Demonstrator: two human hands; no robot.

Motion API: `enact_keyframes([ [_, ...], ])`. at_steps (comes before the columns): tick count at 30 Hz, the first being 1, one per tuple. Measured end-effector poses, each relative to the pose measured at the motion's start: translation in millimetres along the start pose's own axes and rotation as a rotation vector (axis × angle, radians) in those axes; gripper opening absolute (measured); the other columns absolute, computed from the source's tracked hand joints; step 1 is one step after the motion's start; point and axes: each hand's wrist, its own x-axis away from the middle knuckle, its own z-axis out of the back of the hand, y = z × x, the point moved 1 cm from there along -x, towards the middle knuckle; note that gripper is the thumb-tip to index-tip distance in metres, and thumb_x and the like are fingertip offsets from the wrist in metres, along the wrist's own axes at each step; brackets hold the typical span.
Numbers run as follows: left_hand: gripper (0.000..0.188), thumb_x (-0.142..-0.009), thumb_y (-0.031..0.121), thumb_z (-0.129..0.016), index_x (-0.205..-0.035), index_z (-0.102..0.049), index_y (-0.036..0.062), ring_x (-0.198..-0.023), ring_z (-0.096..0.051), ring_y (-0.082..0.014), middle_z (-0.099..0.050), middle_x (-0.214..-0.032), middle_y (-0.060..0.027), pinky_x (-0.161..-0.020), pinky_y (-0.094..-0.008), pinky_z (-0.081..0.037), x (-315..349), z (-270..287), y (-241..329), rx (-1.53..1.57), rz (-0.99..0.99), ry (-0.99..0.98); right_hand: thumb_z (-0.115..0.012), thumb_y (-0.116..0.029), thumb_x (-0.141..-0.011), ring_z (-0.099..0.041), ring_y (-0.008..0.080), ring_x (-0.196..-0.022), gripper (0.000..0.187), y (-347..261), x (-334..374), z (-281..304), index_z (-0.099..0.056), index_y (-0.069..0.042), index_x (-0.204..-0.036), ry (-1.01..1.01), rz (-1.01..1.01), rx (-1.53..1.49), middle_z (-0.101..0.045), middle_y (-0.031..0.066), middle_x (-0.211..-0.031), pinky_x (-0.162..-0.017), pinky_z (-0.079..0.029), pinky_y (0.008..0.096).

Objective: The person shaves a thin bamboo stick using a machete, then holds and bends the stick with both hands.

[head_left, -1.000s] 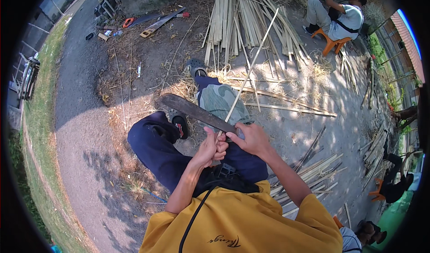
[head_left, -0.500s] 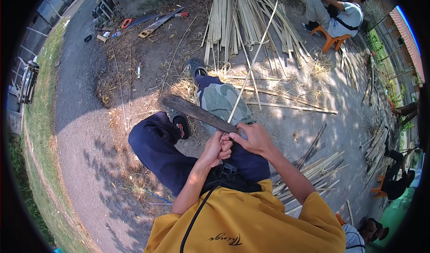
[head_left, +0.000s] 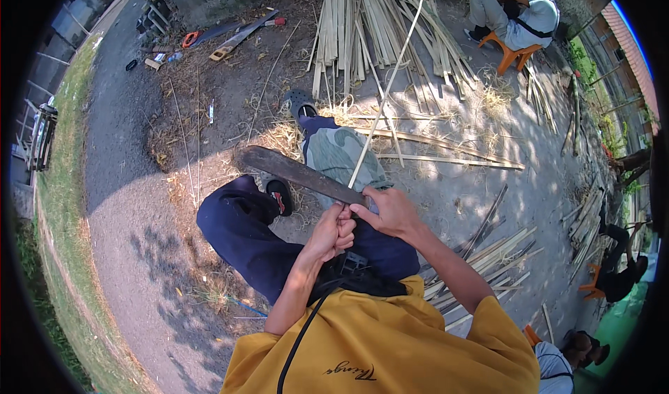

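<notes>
A long pale bamboo strip [head_left: 388,91] slants from the far right down to my hands and crosses a broad, dark-bladed machete [head_left: 296,174]. My right hand [head_left: 387,213] is closed on the machete's narrower right end, its thumb pointing left. My left hand [head_left: 332,233] is a closed fist just below the blade, where the strip's near end meets it. The fingers hide most of that end. The blade's rounded end points left, above my bent left knee [head_left: 240,220]. My right leg [head_left: 341,157], with a camouflage cloth on it, lies under the strip.
A large pile of bamboo strips [head_left: 348,31] lies ahead, with more strips [head_left: 488,265] at my right. Two handsaws [head_left: 240,37] rest on the ground far left. A person on an orange stool [head_left: 512,51] sits far right; others are at the right rim.
The hands, machete and strip have shifted slightly left in the picture, together with the whole scene. Both hands keep the same grip.
</notes>
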Motion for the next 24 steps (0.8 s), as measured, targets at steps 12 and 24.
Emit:
enact_keyframes([
  [12,0.043,-0.117,0.045,-0.032,-0.084,-0.037,0.0187,-0.041,-0.018,-0.0062,-0.023,-0.056,0.0064,-0.041,-0.0270,-0.015,-0.6,-4.6,2.0,0.000,-0.023,0.008,-0.068,-0.056,-0.096,-0.069,0.0467,-0.068,0.057,-1.6,0.1,-5.7,-0.074,0.000,-0.103,0.052,-0.019,-0.045,-0.068,0.0253,-0.069,-0.062,-0.055,0.0528],
  [24,0.043,-0.117,0.048,-0.034,-0.084,-0.037,0.0205,-0.040,-0.018,-0.0062,-0.023,-0.056,0.0073,-0.042,-0.0271,-0.016,-0.8,-2.0,-0.6,-0.039,-0.049,-0.004,-0.065,-0.057,-0.098,-0.070,0.0469,-0.069,0.058,-7.4,1.5,-2.0,-0.073,0.000,-0.104,0.026,-0.024,-0.012,-0.067,0.0248,-0.069,-0.065,-0.054,0.0542],
])
